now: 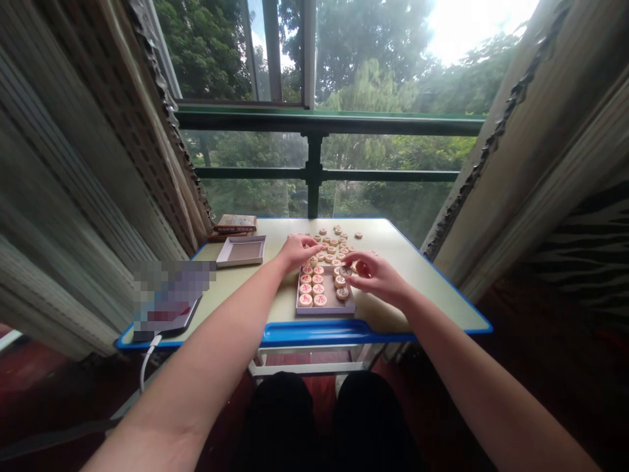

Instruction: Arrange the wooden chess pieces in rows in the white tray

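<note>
At the far left of the table, a partly pixelated device is set, with a white cable plugged into its near edge. Beyond it, a shallow lid is laid open side up, turned slightly askew.

The left hand is reached forward over the loose discs, its forearm slanted inward, palm down and fingers bent; whether a disc is gripped cannot be told.

Between the forearms, near the table's front edge, the open box is placed almost square to the person; its long axis cannot be judged. Along its left side, red-marked discs are lined up flat in two columns running away, the nearest characters upright to the person. On its right side, dark-marked discs are ranged.

The right hand is angled leftward over that side, a darker disc apparently pinched between thumb and forefinger.
</note>
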Tool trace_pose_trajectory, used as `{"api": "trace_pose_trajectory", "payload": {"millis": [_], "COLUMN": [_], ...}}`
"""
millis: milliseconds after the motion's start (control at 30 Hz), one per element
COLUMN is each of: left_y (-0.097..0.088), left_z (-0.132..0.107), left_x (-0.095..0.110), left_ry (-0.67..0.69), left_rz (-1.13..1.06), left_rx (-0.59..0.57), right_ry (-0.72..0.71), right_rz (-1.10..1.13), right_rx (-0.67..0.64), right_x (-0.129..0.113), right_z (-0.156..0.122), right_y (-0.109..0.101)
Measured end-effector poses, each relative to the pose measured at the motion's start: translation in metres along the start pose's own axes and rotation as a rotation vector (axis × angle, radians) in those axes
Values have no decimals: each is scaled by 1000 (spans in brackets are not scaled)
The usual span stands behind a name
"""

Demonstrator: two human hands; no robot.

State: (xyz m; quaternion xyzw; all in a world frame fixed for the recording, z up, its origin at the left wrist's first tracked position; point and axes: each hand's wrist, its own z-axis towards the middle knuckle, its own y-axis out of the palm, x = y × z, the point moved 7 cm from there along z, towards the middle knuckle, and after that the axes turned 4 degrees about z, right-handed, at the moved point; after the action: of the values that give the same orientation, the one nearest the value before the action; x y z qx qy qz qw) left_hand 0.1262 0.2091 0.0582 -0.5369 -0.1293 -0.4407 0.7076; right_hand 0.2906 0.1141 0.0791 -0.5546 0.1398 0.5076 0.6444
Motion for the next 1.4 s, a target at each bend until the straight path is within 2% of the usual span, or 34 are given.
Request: {"api": "trace_pose_trajectory", "payload": {"millis": [133, 367, 633, 833, 1033, 1267, 1400], "left_y": [-1, 1, 8, 6, -4, -6, -19], "left_z": [-1, -3, -3, -2, 1, 2, 1], "left_x": [-4, -12, -20, -18, -14, -24, -37], "left_ry": [-27, -67, -144, -109, -50, -134, -256], "left_rz": [5, -60, -123, -112, -3, -35, 2], "left_rx": [17, 4, -29, -10, 89, 145, 270], "right_ry": [-35, -71, -51, -61, -47, -65, -62], "right_rz": [-45, -126, -185, -241, -250, -243, -235], "right_rx": [-35, -159, -148, -148, -181, -189, -181], "right_x": [0, 2, 1, 2, 1, -1, 0], "right_z": [-13, -11, -12, -11, -11, -11, -12], "right_y": [11, 19, 19, 19, 21, 21, 19]}}
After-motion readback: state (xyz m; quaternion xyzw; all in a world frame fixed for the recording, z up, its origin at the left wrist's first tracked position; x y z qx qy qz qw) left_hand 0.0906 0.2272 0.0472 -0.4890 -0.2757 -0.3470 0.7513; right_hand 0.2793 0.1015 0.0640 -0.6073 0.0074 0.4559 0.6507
